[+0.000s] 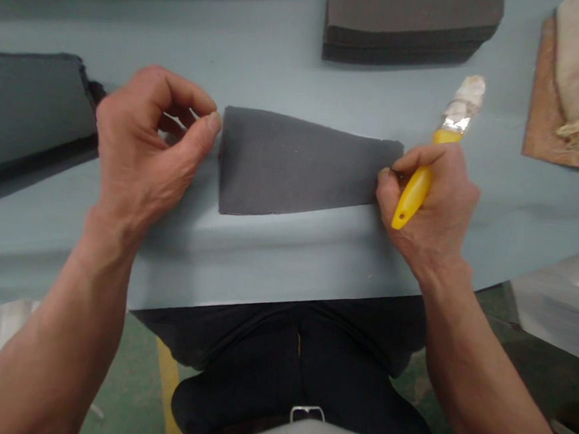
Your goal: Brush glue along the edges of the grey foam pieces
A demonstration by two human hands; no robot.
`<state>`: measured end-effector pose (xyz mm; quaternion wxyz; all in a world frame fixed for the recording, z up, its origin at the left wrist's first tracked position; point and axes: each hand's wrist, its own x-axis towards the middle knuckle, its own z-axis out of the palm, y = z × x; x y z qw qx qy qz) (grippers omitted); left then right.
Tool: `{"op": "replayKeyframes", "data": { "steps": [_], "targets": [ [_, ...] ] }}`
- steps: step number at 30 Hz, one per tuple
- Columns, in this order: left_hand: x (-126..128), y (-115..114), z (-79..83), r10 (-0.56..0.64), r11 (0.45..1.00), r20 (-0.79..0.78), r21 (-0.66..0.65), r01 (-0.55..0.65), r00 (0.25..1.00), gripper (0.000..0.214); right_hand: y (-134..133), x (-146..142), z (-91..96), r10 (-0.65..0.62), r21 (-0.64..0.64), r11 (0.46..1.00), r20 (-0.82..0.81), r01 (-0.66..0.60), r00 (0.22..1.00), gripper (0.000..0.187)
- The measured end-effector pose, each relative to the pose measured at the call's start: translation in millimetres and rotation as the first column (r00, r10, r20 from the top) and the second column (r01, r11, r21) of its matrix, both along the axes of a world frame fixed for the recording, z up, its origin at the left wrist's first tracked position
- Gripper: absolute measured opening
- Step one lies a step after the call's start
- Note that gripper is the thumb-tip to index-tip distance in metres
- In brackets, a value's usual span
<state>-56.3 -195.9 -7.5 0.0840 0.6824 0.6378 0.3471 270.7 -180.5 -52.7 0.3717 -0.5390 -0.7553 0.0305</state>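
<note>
A tapered, flat dark-grey piece, perhaps foam or fabric [298,164], lies across the pale blue-green table, its wide end to the left. At that wide end, my left hand [150,132] has thumb and index finger pinched together beside the upper corner. Whether anything is caught between those fingertips is hidden. My right hand [436,195] holds a paintbrush with a yellow handle [412,198], its white-caked bristles [470,91] pointing up and away. The thumb and index finger of this same hand are closed at the piece's narrow right end.
Behind the piece stands a stack of dark-grey sheets [410,16]. More dark-grey material [27,113] is at the left. On the right, a brown board [540,123] carries whitish, crusted matter. The table's front edge [273,302] runs just before my body.
</note>
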Motion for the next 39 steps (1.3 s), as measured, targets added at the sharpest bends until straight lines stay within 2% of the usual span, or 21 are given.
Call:
{"op": "replayKeyframes", "data": {
  "steps": [3,6,9,13,16,21,28,32,39],
  "targets": [
    [7,-14,8.8,-0.15,0.989,-0.125,-0.002,0.151,0.981,0.011,1,0,-0.6,0.023,-0.011,1.0,-0.038,-0.024,0.999,0.012],
    [17,-21,13.8,-0.33,0.939,-0.238,0.011,0.343,0.913,0.01,0,-2,0.2,0.03,0.001,1.0,-0.074,-0.03,0.997,0.013],
    [27,-17,12.8,-0.431,0.89,-0.301,0.013,0.456,0.851,0.015,0,-4,1.4,0.068,-0.019,0.997,-0.135,-0.072,0.989,0.012],
    [37,-3,1.9,-0.535,0.826,-0.372,-0.04,0.563,0.759,0.026,1,-3,2.7,0.087,-0.045,0.994,-0.169,-0.096,0.982,0.013],
    [39,4,-6.8,-0.543,0.817,-0.416,-0.061,0.573,0.729,0.032,2,-2,4.0,0.108,-0.066,0.99,-0.193,-0.123,0.975,0.014],
    [37,5,-11.9,-0.537,0.82,-0.424,-0.062,0.569,0.729,0.037,6,2,6.6,0.148,-0.095,0.981,-0.202,-0.169,0.968,0.012],
    [30,5,-17.3,-0.527,0.843,-0.374,-0.116,0.525,0.763,0.043,16,15,12.5,0.205,-0.195,0.95,-0.207,-0.245,0.957,0.013],
    [27,6,-18.4,-0.522,0.852,-0.319,-0.15,0.501,0.791,0.039,20,21,14.4,0.245,-0.222,0.929,-0.23,-0.295,0.942,0.014],
    [30,5,-13.1,-0.503,0.863,-0.246,-0.198,0.465,0.828,0.033,29,22,17.9,0.19,-0.298,0.926,-0.159,-0.23,0.969,0.015]
  ]
}}
